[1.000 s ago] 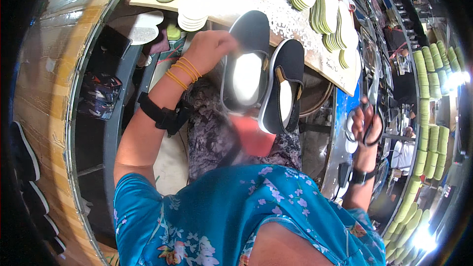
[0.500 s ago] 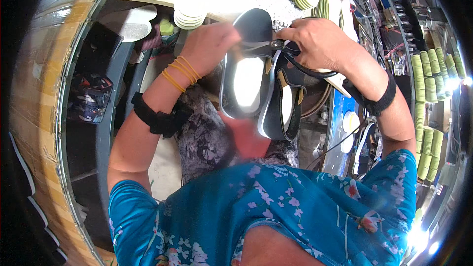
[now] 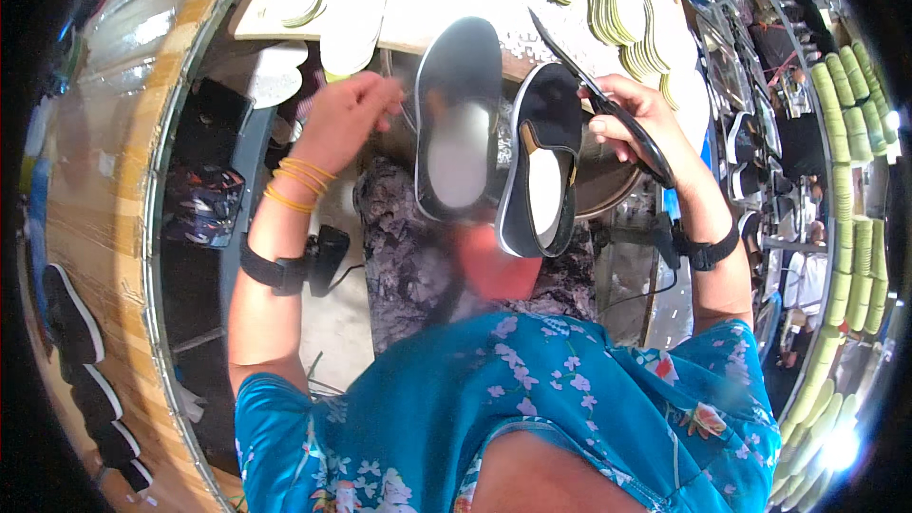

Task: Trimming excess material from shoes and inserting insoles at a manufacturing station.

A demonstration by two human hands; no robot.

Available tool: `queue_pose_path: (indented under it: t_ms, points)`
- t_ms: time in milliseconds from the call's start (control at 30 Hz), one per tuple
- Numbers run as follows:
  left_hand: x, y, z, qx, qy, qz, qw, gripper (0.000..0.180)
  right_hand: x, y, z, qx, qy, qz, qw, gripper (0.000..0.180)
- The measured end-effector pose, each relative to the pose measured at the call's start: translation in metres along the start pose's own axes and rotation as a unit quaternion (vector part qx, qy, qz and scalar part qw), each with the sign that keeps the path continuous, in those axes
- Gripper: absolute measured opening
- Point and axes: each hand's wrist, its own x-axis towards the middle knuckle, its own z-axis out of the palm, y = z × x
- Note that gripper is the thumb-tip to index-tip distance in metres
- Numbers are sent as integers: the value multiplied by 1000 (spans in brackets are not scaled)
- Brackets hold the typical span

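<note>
Two black slip-on shoes stand side by side over my lap, a left shoe [image 3: 460, 147] and a right shoe [image 3: 546, 180], both with pale insoles and white sole edges. My right hand [image 3: 632, 123] is closed on black-handled scissors [image 3: 570, 62], their blades pointing away toward the worktable, above the right shoe. Left of the shoes, my left hand [image 3: 350, 119] is raised with its fingertips pinched together. Whatever the pinch holds is too small and blurred to name.
Ahead is a bright worktable [image 3: 404, 14] with several stacks of green-edged insoles [image 3: 617, 5]. Insole rolls [image 3: 836, 114] line a rack at the right. A taped cardboard surface [image 3: 119, 228] rises on the left, with dark shoes [image 3: 71, 313] beyond it.
Both hands were together over the shoes' toe ends. Now my left hand has drawn away to the left, and my right hand has moved right, the scissors' blades swung outward into plain view.
</note>
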Motion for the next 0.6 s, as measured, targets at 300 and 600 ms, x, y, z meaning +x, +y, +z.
queue_pose_path:
  t_ms: [300,600]
  points:
    - [16,-2,34,308,33,98,946,17,-1,11,1,-289,62,-185,937,38]
    - [29,-25,27,25,35,46,998,17,50,-44,14,-558,-28,-233,796,42]
